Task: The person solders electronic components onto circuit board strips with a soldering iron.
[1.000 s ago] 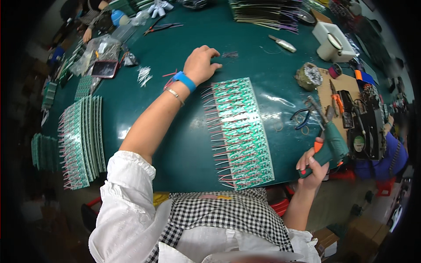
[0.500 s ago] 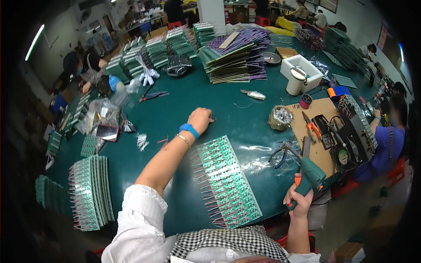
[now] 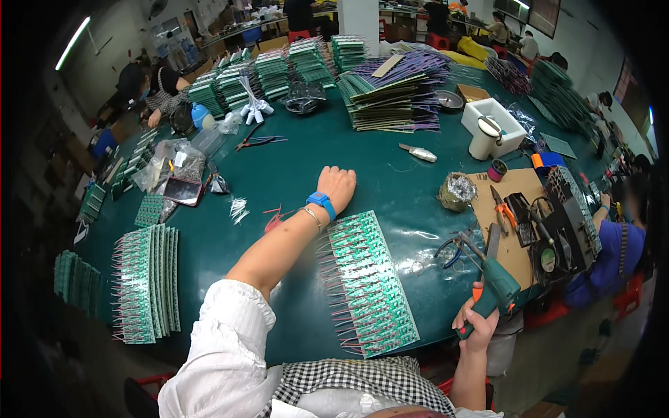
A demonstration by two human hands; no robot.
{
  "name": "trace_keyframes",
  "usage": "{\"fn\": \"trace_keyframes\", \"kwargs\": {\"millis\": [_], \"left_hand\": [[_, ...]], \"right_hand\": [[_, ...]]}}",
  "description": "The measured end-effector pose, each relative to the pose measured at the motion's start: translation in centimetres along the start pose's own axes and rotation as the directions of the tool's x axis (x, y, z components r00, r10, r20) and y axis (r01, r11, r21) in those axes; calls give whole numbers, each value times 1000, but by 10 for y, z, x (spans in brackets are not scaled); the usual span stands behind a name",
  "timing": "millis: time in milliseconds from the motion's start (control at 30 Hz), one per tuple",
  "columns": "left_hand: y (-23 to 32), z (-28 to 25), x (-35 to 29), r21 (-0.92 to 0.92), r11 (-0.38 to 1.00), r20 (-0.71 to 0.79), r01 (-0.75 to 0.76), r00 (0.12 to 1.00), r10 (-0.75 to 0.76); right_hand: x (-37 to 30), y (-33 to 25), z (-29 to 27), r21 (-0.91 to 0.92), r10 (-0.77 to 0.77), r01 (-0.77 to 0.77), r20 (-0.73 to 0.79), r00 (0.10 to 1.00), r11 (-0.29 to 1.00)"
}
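My right hand (image 3: 477,326), at the lower right by the table's edge, is wrapped round the handle of a green hot glue gun (image 3: 500,282) with an orange trigger. Its nozzle points up and leftward over the table. My left hand (image 3: 337,188) rests low over the table, back upward, wearing a blue wristband and a bracelet. Its fingers curl under, so whatever they hold is hidden. Just below that hand lies a panel of green circuit boards (image 3: 373,285), with thin red and dark wires sticking out along its left side.
A row of stacked wired panels (image 3: 146,285) stands at left. Wire bits (image 3: 239,210), a phone (image 3: 182,191) and pliers (image 3: 256,141) lie beyond. At right are cutters (image 3: 453,251), a foil-topped pot (image 3: 458,191) and cardboard (image 3: 516,198) with tools. Tall panel stacks (image 3: 397,97) fill the back; co-workers sit around.
The view has shifted slightly. My left hand has turned back-up, and the small dark thing seen at its fingertips is out of sight. My right hand keeps its grip on the glue gun.
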State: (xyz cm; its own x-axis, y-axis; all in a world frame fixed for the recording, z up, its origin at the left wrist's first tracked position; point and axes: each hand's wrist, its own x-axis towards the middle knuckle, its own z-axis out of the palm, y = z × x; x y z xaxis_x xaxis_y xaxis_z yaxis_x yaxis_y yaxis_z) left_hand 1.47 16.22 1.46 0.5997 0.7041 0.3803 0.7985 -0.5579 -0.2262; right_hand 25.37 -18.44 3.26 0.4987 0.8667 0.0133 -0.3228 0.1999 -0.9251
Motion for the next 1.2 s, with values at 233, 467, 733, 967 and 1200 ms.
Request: {"fn": "trace_keyframes", "kwargs": {"millis": [233, 467, 733, 967, 1200], "left_hand": [[3, 5, -11, -126, 990, -40, 65, 997, -71], [-5, -2, -14, -3, 995, -22, -96, 995, 96], [-10, -23, -25, -302, 951, -101, 66, 990, -100], [-14, -27, -87, -821, 300, 262, 486, 787, -559], [-6, -36, -108, -920, 58, 305, 388, 802, -514]], "right_hand": [[-7, 0, 2, -1, 21, -21, 11, 1000, 1000], [-10, 4, -2, -4, 9, -9, 8, 1000, 1000], [-9, 4, 1, 54, 18, -21, 48, 999, 998], [-13, 6, -4, 28, 25, -26, 41, 999, 999], [-24, -2, 0, 71, 9, -17, 104, 995, 997]]}}
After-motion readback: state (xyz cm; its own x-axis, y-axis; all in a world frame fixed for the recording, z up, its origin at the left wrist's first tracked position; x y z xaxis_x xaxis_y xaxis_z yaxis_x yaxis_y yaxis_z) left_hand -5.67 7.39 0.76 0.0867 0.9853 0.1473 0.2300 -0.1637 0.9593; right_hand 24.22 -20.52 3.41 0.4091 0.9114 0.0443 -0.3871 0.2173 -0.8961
